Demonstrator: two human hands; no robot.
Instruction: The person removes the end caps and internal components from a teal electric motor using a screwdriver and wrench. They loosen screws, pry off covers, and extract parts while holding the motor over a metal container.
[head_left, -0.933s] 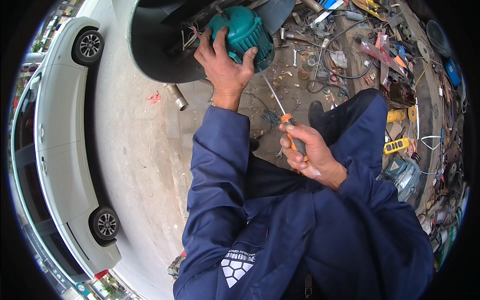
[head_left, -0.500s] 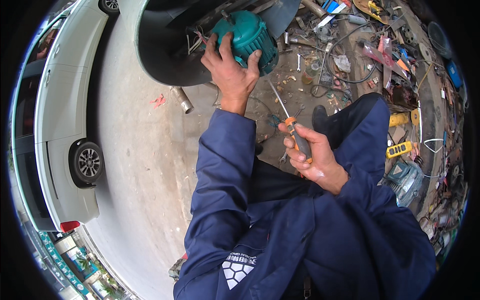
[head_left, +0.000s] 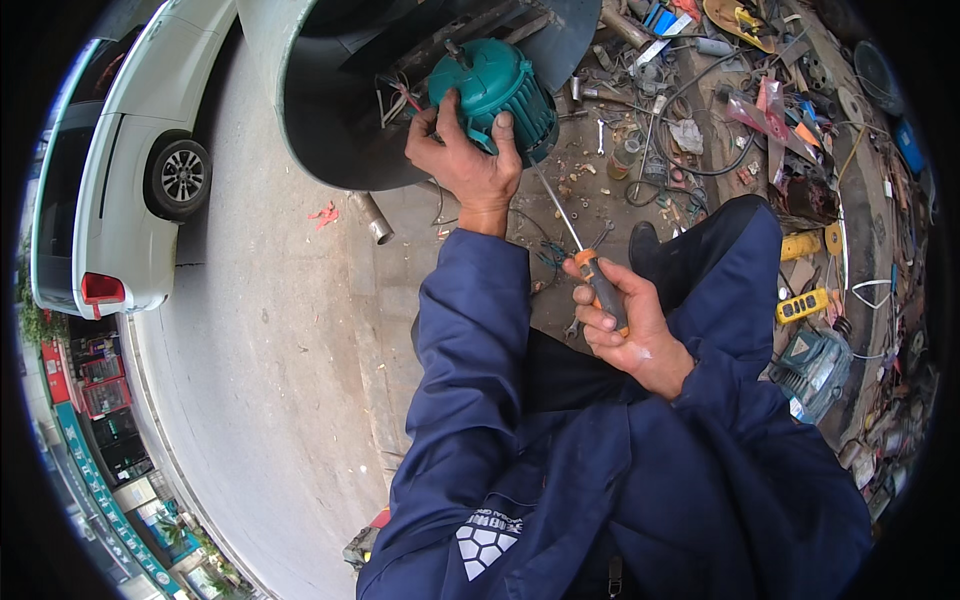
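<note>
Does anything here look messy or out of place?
Yes: loose wires hang bare beside the green motor the left hand grips, and tools and scrap lie strewn over the ground.

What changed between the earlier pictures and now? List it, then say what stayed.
The view swung: the white car slid further up the left side of the picture. The left hand shifted its fingers a little on the green motor but kept hold. The right hand kept gripping the orange-handled screwdriver, its tip still pointing toward the motor. Nothing was picked up or let go.
</note>
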